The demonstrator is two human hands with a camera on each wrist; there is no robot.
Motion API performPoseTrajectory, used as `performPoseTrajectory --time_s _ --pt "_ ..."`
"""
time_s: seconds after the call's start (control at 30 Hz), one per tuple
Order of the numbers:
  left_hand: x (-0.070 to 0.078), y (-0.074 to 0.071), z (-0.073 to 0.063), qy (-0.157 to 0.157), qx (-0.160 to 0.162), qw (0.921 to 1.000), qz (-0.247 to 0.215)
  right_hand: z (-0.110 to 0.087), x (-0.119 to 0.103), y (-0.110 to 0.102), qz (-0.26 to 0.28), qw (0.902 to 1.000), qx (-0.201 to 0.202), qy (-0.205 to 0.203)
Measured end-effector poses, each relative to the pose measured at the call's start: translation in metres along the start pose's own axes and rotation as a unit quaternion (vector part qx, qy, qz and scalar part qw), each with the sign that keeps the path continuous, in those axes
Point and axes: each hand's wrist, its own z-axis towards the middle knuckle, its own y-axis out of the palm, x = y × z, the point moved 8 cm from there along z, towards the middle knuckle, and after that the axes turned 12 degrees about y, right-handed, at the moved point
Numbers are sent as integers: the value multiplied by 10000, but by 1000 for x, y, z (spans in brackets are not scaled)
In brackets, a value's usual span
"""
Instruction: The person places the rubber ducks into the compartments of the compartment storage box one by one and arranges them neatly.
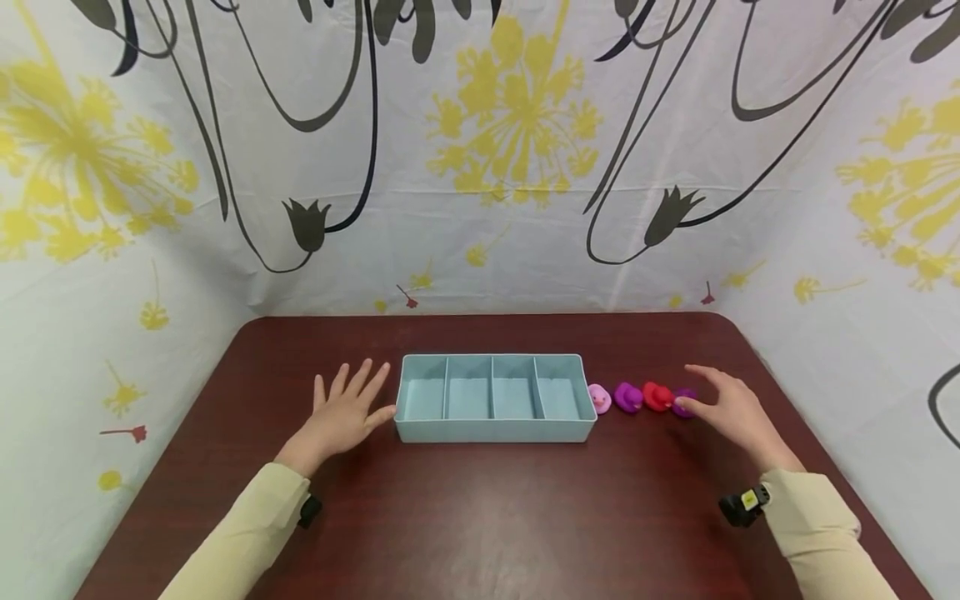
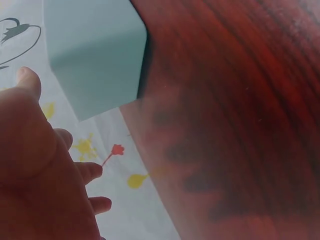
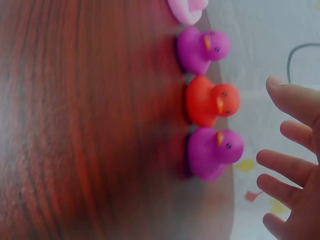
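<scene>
A pale blue tray [image 1: 491, 431] with several compartments stands mid-table, nothing inside it. To its right, rubber ducks form a row: a pink duck [image 1: 599, 398] beside the tray's end, a purple duck [image 1: 627, 397], a red duck [image 1: 657, 397] and another purple duck [image 3: 212, 154] outermost. My right hand [image 1: 738, 417] hovers by that outermost duck, fingers spread and holding nothing; its thumb overlaps the duck in the head view. At the tray's left end my left hand [image 1: 341, 419] is spread flat over the table, thumb tip right at the tray's corner [image 2: 100, 70], holding nothing.
The dark red-brown wooden table [image 1: 480, 517] has rounded far corners. White cloth [image 1: 517, 275] printed with flowers hangs behind it and along both sides. Each wrist wears a small black camera, seen at the left wrist [image 1: 309, 510] and the right wrist [image 1: 744, 507].
</scene>
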Motion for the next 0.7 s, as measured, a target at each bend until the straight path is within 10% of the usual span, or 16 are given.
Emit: performPoseTrajectory --time_s 0.7 --pt "-1 19 -1 213 -85 9997 -58 7 35 21 242 9989 5 392"
